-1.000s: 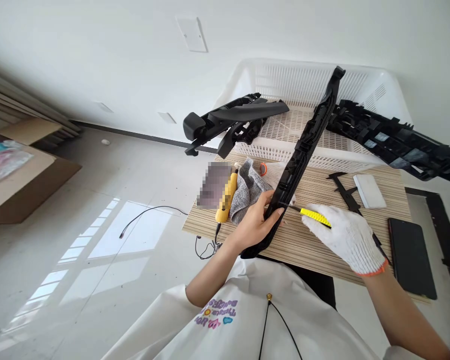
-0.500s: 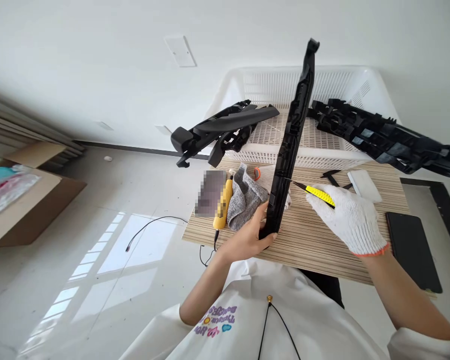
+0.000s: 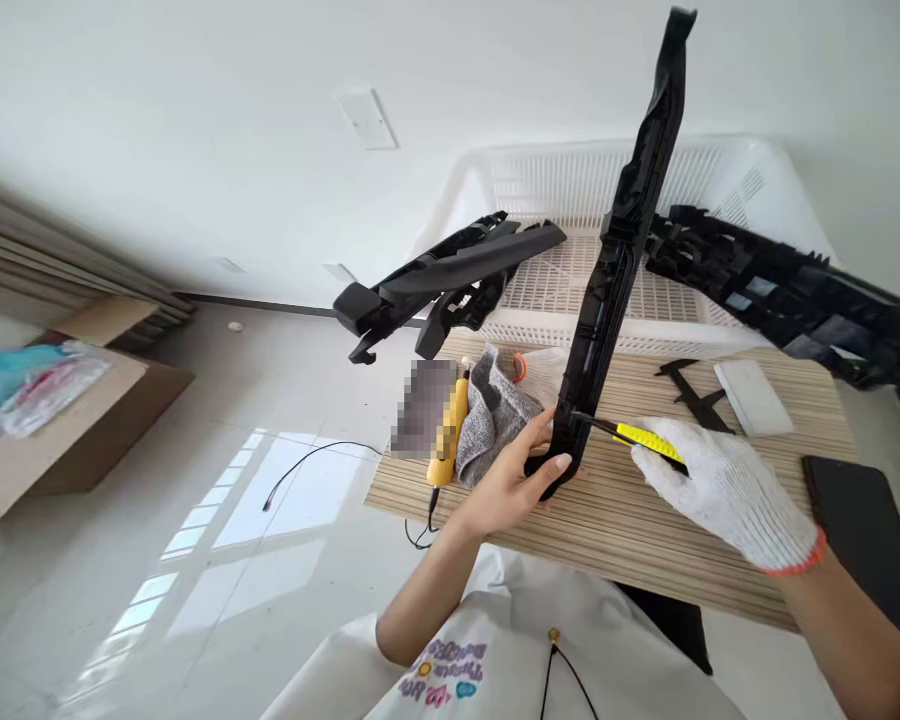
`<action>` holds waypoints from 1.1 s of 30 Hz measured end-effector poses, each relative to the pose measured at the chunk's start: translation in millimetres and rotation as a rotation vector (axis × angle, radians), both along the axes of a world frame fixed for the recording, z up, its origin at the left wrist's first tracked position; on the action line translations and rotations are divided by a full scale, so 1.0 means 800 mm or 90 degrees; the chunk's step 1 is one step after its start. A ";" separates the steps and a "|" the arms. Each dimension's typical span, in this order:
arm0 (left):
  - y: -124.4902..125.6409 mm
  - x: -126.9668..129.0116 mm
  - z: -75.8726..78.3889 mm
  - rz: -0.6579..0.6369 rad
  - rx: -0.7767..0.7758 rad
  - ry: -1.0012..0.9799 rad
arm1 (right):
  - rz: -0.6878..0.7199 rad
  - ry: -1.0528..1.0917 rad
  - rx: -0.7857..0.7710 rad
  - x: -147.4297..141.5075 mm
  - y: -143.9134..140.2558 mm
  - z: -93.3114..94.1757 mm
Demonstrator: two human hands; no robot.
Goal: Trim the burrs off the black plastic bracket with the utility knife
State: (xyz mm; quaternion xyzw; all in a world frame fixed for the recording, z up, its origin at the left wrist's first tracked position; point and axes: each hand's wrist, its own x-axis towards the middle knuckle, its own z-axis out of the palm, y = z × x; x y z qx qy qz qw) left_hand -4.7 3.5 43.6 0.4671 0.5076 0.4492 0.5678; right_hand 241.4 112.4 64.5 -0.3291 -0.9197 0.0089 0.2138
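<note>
A long black plastic trim part (image 3: 607, 290) stands tilted, its upper end leaning right above the white basket. My left hand (image 3: 511, 485), bare, grips its lower end with thumb and fingers on either side. In a white knit glove, my right hand (image 3: 720, 490) closes around a slim tool with a ribbed yellow handle (image 3: 651, 445) and a thin dark pointed end. That point touches the trim part just above my left hand; whether it is a blade or tweezers I cannot tell.
Behind stands a white plastic basket (image 3: 540, 335) with black trim parts (image 3: 457, 270) on its left and another black part (image 3: 795, 290) on its right. The table (image 3: 630, 540) also bears a grey cloth (image 3: 491, 420), yellow corded tool (image 3: 450, 420), black caliper (image 3: 694, 395), white block (image 3: 754, 397) and dark tablet (image 3: 862, 530).
The trim part's top has swung right and up. My right hand has moved right and down, and the tool's point now meets the part nearer my left hand. The view has shifted slightly.
</note>
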 end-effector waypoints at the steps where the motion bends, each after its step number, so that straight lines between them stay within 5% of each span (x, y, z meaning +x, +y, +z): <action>1: 0.001 0.001 0.002 0.004 -0.006 -0.011 | -0.002 0.017 -0.003 0.001 0.000 0.002; 12: 0.003 0.009 -0.009 0.056 -0.005 -0.081 | 0.134 0.033 -0.002 0.016 0.002 -0.013; 27: 0.002 0.011 -0.017 0.081 0.089 0.073 | 0.113 0.008 0.006 0.020 -0.009 -0.012; 33: 0.001 0.020 -0.019 0.064 0.071 -0.038 | 0.087 0.023 -0.018 0.021 -0.012 -0.012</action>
